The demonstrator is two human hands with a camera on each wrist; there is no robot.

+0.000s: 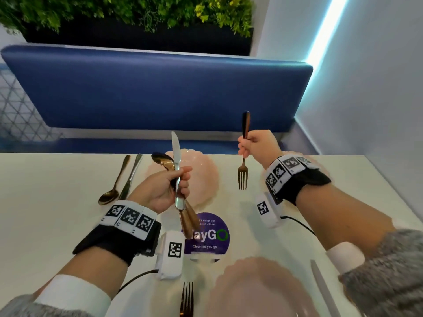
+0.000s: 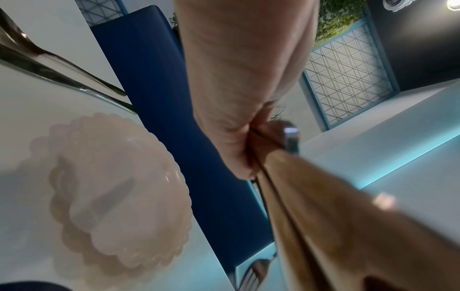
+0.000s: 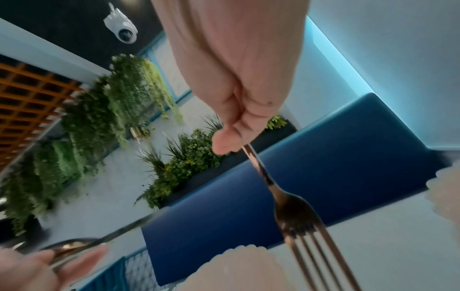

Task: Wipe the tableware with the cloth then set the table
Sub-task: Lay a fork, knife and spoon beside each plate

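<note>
Gold fork (tines down), pinched by right hand

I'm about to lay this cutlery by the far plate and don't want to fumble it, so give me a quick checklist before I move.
1. Right hand grips the fork firmly: ok, fingers curled round the handle, tines down.
2. Left hand controls both pieces: ok, it holds the knife and gold spoon together.
3. Far plate in place on the table: ok.
4. Spot right of that plate free for the fork: ok.
5. Cutlery wiped clean: cannot tell.
</note>
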